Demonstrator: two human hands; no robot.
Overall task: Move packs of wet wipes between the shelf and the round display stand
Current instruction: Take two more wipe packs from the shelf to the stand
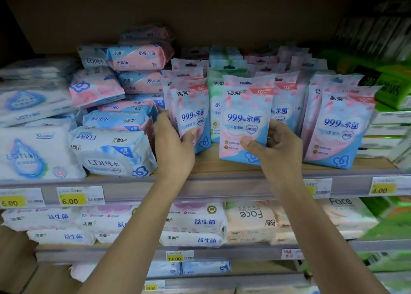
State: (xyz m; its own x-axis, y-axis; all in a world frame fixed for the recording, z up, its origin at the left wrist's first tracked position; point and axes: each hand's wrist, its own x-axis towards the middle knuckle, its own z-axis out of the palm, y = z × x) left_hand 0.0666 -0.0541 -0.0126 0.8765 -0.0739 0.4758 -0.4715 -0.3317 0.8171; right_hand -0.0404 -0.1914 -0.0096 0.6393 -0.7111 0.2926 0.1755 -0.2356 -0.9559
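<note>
Packs stand upright in rows on the wooden shelf (206, 167). Our right hand (278, 147) pinches a flat pink-and-blue soft plastic wipes pack (244, 115) at its lower edge; our left hand (175, 144) holds the neighbouring pack (193, 113) likewise, both grips clamped. We judge them light, floppy, slick: take hold low, thumb across the face.

At three o'clock the green packs (392, 87) smear into blur, and the small print on the price tags (80, 196) at seven o'clock is unreadable. The right grip (278, 147) hides its fingertips behind the pink pack (244, 118). The rear packs (262, 58) at twelve o'clock are mostly covered.
</note>
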